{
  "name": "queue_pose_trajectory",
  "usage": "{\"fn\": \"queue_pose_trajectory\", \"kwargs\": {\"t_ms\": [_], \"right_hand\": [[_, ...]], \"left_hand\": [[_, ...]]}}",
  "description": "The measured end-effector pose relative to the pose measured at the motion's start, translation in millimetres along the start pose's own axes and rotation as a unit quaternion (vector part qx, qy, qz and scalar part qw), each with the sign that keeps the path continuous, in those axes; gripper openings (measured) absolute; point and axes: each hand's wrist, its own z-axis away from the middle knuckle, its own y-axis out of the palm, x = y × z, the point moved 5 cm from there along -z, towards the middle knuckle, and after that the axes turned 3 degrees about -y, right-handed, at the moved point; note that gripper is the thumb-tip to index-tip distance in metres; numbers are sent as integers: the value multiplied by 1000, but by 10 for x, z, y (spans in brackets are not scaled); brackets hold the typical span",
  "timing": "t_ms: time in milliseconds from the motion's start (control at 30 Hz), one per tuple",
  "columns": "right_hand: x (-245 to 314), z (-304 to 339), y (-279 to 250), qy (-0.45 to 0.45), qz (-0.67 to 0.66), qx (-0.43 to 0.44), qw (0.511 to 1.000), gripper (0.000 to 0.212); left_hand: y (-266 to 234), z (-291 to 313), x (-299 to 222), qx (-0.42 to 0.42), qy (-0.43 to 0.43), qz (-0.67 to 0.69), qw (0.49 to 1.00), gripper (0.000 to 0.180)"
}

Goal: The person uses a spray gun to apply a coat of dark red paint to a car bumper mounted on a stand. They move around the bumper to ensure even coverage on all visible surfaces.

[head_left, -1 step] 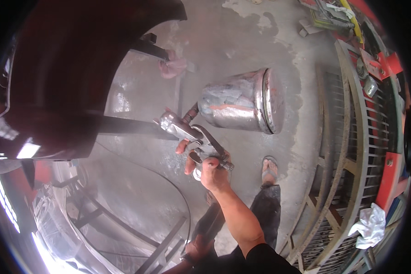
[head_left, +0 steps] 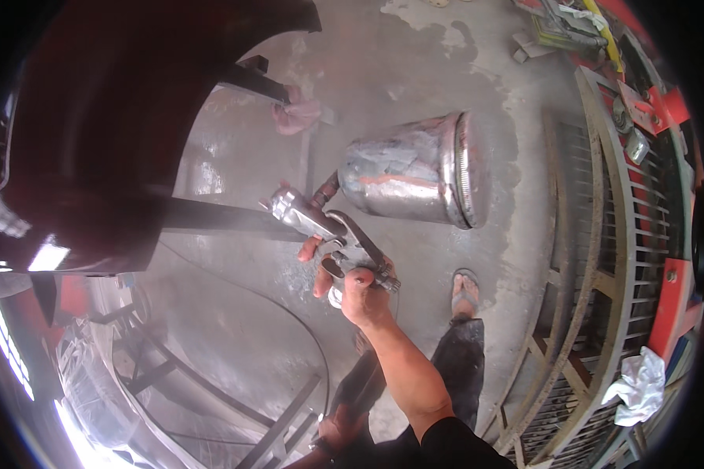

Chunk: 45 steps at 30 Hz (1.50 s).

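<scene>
My right hand (head_left: 368, 295) is closed around the handle of a metal spray gun (head_left: 340, 238), its thumb on top near the rear knob. A dented, paint-smeared metal cup (head_left: 403, 172) with a ridged lid is joined to the gun by a short fitting. The nozzle end faces left, toward a glossy dark red curved body panel (head_left: 109, 133), and stands apart from it. Low in the picture, my left hand (head_left: 343, 426) hangs beside my leg near a thin dark hose (head_left: 321, 352). Its fingers are blurred and partly hidden.
Dark stand arms (head_left: 227, 219) reach out by the panel, one bearing a pink cloth (head_left: 296, 116). Slatted metal racks (head_left: 602, 234) line the right side, with crumpled white paper (head_left: 637, 387). Plastic-wrapped parts (head_left: 94, 375) lie at lower left. The concrete floor (head_left: 414, 70) is stained.
The spray gun and my right hand have shifted very slightly left. The cup is tipped a little differently, with more of the lid's ridged side showing.
</scene>
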Motion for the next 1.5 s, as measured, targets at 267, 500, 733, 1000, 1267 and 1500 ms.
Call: {"fn": "queue_pose_trajectory", "kwargs": {"t_ms": [267, 500, 733, 1000, 1267, 1500], "right_hand": [[-541, -528, -125, -78, -26, -89, 993, 56], [-759, -1073, -495, -52, -26, -237, 970, 67], [-714, -825, -368, -48, -35, -175, 983, 79], [-523, 77, 107, -92, -100, 41, 990, 82], [-559, 649, 109, -10, -181, 192, 965, 73], [-333, -473, -605, 76, 51, -97, 991, 62]], "left_hand": [[43, -497, 388, -20, 7, -2, 1000, 55], [79, -648, 594, -44, 24, -8, 999, 56], [93, -657, 642, -59, 25, -13, 998, 56], [123, -643, 622, -69, 19, -17, 997, 57], [127, -594, 435, -66, 22, -15, 997, 57], [47, -449, 110, -70, 46, 10, 996, 58]]}}
